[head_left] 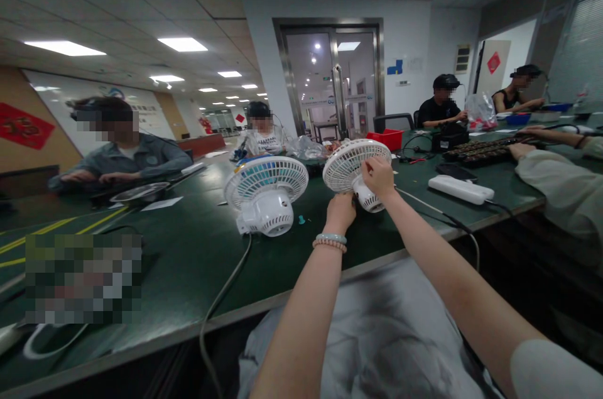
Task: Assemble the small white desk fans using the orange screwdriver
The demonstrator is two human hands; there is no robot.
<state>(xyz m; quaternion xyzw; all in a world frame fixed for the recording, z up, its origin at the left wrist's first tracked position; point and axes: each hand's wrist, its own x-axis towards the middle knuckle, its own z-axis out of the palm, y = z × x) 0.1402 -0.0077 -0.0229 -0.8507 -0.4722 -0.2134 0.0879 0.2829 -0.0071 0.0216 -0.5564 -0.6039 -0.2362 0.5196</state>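
Two white fans stand on the dark green table. The right fan (351,163) has its round cage tipped back, its motor housing facing me. My left hand (341,210) is closed low at the left side of that housing; its fingertips are hidden behind the fan's base. My right hand (378,176) has its fingers bent together at the cage's right rear edge, and what they hold is too small to make out. The left fan (268,195) stands untouched to the left, its cable running off the table's front edge. A small teal piece (302,220) lies between the fans.
A white power strip (460,190) and a dark phone (456,173) lie at the right. A red bin (385,138) and clear plastic bags stand behind the fans. Other people sit around the table (179,286); a co-worker's hands and sleeve reach in at the far right.
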